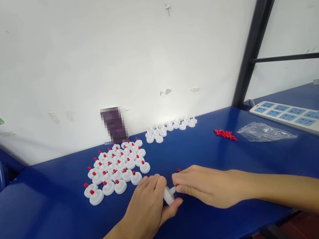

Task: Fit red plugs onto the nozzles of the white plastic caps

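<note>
By the left hand (148, 200) a white cap (168, 197) is gripped, spout (172, 190) toward the right hand (210, 185), where a red tip (176, 186) is pinched.

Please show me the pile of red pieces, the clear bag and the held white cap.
Pile of red pieces (225, 134), head view: its middle.
Clear bag (263, 131), head view: its middle.
Held white cap (168, 196), head view: its round base.

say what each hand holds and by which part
The left hand holds a round white plastic cap by its rim; the right hand pinches a small, mostly hidden red plastic piece at the spout.
</note>
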### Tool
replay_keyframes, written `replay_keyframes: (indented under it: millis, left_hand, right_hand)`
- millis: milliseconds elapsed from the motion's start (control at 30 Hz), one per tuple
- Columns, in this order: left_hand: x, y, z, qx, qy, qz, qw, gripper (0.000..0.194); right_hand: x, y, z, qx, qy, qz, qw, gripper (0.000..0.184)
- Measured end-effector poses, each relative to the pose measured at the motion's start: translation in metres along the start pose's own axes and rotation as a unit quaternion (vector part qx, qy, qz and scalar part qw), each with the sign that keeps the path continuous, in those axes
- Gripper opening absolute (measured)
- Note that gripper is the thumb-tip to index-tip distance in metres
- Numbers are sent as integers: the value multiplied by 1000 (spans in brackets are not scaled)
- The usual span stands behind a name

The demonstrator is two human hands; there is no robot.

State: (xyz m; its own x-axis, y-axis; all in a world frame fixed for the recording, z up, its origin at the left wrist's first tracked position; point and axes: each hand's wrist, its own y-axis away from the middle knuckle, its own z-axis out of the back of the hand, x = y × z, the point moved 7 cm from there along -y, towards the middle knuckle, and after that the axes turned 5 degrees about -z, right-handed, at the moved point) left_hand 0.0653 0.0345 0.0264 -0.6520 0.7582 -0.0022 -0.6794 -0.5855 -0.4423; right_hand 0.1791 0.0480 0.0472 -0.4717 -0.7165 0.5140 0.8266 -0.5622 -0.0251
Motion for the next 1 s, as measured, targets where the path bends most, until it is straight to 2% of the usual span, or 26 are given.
replay_keyframes:
  millis: [167,367,533,600,700,800,900,933,967,1000]
  left_hand:
    - [7,-1,-1,20,21,25,999,25]
    - [8,-1,0,27,28,28,999,27]
    - [3,-2,4,2,31,13,999,33]
    - [0,-3,6,-5,63,3,998,37]
    - [-5,-3,8,18,170,-1,985,42]
    - [-9,-2,10,54,305,35,950,46]
    - [-10,1,9,81,428,106,894,54]
    - [-11,2,6,100,477,128,864,57]
    - [-15,4,1,129,538,145,820,60]
    - [-21,6,-4,170,607,154,761,62]
  right_hand:
    - [-4,-2,0,-38,11,9,999,29]
    - [-7,-3,-1,-44,3,26,999,27]
    - [-6,-3,0,-64,-13,49,997,30]
    - [-3,-1,2,-82,-15,72,994,33]
    - [5,3,5,-111,-24,120,986,35]
    - [13,8,9,-154,-37,164,974,35]
    - [20,13,12,-199,-32,206,958,37]
    - [23,15,12,-211,-18,222,952,39]
    - [26,17,11,-224,3,240,945,40]
    - [30,19,10,-238,30,260,935,41]
